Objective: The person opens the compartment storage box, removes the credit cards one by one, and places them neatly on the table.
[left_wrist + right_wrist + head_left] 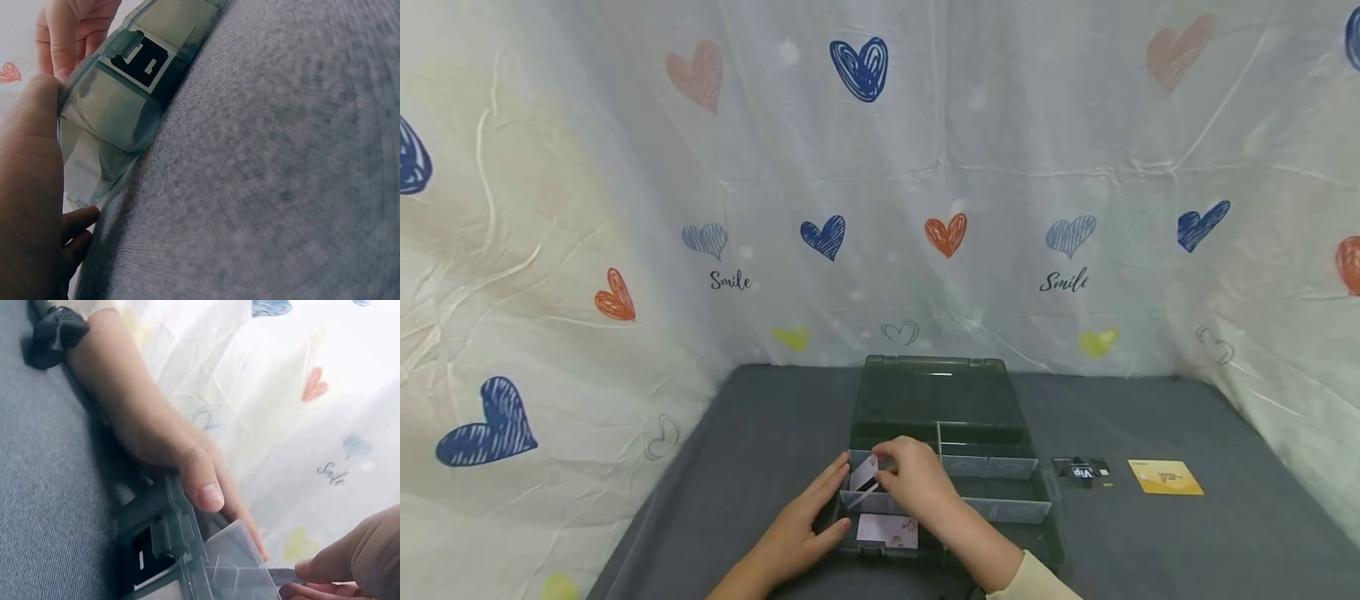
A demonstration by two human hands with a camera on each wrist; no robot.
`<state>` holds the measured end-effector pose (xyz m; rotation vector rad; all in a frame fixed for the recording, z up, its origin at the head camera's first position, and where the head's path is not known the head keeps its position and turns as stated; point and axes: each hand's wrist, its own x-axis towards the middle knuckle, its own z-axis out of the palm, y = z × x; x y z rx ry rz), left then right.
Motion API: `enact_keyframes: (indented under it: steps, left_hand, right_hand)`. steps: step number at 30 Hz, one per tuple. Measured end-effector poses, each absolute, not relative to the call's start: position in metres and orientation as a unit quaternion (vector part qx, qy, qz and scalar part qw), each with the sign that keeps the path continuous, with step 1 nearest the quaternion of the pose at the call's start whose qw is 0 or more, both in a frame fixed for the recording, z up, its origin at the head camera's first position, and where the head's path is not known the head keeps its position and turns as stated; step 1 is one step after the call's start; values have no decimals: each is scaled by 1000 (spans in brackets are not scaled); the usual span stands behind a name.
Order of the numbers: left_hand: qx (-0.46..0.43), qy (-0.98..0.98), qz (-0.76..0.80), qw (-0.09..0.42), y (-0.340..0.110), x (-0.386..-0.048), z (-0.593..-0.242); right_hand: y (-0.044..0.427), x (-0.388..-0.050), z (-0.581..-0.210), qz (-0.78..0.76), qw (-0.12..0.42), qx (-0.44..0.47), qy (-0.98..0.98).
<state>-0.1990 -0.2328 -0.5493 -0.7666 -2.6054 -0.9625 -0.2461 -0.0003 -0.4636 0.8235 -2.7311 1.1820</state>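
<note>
A translucent dark green compartment box (1056, 533) lies with its lid (936, 392) tipped back. My right hand (917, 479) pinches a pale card with a black stripe (865, 473) over the left compartment of the middle row; the card stands tilted, its lower end inside. In the right wrist view, fingertips of the right hand (369, 556) grip a card's edge. My left hand (801, 525) rests along the box's left side, fingers extended, thumb near the front corner. A pinkish flowered card (887, 530) lies in the front left compartment.
Right of the box, a black VIP card (1082, 472) and a yellow card (1165, 477) lie on the grey cloth (760, 442). Behind the table hangs a white curtain with hearts (1000, 125). A black latch (140, 59) sits on the box's front.
</note>
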Motion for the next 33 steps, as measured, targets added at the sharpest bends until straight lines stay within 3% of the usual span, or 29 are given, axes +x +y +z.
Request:
enact_keyframes:
  steps: [12, 25, 33]
  left_hand:
    - [-275, -891, -335, 135, -234, -199, -550]
    - [-257, -899, -329, 135, -231, -199, -548]
    - [-242, -904, -331, 120, -231, -198, -546]
  right_hand:
    - [-4, -250, -465, 445, -35, 261, -856]
    - [16, -251, -464, 461, 37, 227, -857]
    - [43, -251, -457, 583, -21, 171, -794]
